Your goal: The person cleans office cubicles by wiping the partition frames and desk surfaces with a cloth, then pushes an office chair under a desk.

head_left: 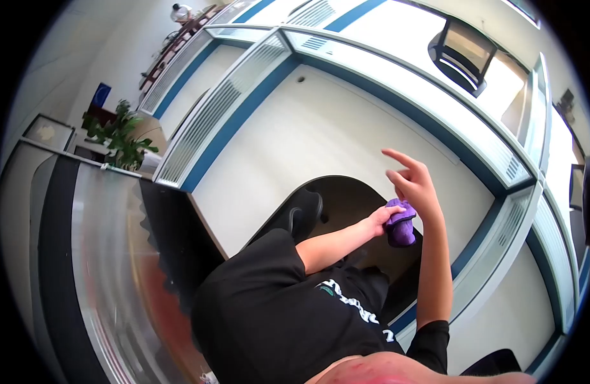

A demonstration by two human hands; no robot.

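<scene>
My left hand [381,220] grips a bunched purple cloth [402,232], with the thumb lying over its top. The cloth looks soft and folded or rolled, and its lower end hangs below the fingers. Just above it, my right hand [415,185] is raised and holds nothing. Its index finger stretches out to the left, and the other fingers are partly bent and apart from it. Both hands are in front of my black shirt [276,320], near the curved edge of the white desk [263,147].
Glass-and-blue partitions [397,89] border the desk. A black chair [302,214] is by the desk's curved cut-out. Beyond the partition stands a green plant [123,137]. A person [181,13] is far off at the upper left. Another black chair [460,61] appears at the upper right.
</scene>
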